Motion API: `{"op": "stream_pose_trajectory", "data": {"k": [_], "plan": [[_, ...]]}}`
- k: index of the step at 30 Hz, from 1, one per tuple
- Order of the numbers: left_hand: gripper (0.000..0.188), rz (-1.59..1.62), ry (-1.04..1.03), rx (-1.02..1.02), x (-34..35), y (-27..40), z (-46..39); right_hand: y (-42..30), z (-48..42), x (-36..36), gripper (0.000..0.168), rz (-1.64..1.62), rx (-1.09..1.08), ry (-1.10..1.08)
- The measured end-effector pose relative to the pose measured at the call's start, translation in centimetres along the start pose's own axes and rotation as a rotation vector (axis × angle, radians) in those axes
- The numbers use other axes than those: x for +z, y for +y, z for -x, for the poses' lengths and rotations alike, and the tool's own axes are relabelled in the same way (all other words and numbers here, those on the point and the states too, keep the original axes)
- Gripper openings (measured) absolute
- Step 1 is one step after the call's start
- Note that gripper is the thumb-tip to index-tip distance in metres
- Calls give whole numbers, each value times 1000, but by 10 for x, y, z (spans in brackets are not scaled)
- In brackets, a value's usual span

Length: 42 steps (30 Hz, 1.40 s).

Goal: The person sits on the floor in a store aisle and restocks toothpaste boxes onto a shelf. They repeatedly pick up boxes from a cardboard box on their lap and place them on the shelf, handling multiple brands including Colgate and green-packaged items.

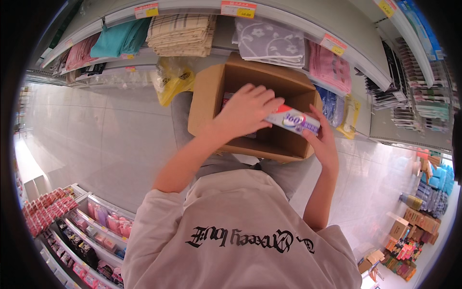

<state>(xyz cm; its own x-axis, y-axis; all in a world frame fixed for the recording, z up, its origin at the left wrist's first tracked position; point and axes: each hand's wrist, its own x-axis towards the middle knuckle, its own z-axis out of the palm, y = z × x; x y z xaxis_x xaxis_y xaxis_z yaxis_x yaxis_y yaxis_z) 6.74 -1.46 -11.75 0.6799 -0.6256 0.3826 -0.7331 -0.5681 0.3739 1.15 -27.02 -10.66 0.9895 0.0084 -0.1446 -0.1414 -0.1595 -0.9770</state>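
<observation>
Both hands hold a slim white, red and purple carton (296,121), shaped like a toothpaste box, slantwise over an open cardboard box (206,97). My left hand (249,108) grips its left end from above, covering that end. At the other end, my right hand (323,133) has the thumb on the near side and the fingers behind. The cardboard box rests at my lap with its flaps spread. Part of a printed package (227,99) shows inside on the left; my left hand and forearm hide much of that side.
Folded towels lie along the shelf ahead: teal (119,38), plaid beige (180,34), grey floral (270,41) and pink (329,67). Yellow plastic packaging (173,77) hangs left of the box. Racks of packaged goods (108,216) stand behind me; stacked cartons (420,220) are at right.
</observation>
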Motion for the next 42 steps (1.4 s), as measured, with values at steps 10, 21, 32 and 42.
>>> {"op": "stream_pose_trajectory", "data": {"k": [10,21,32,42], "plan": [[75,253,104,-400,71,51,66,45,-36,26,32,880,-128,-31],[31,85,-131,-419,101,49,78,156,-139,88,42,1080,51,-250],[26,97,-124,-422,100,50,77,302,-163,52,47,620,520,-598],[24,119,-134,-435,99,49,76,343,-169,54,59,430,803,-553]]}}
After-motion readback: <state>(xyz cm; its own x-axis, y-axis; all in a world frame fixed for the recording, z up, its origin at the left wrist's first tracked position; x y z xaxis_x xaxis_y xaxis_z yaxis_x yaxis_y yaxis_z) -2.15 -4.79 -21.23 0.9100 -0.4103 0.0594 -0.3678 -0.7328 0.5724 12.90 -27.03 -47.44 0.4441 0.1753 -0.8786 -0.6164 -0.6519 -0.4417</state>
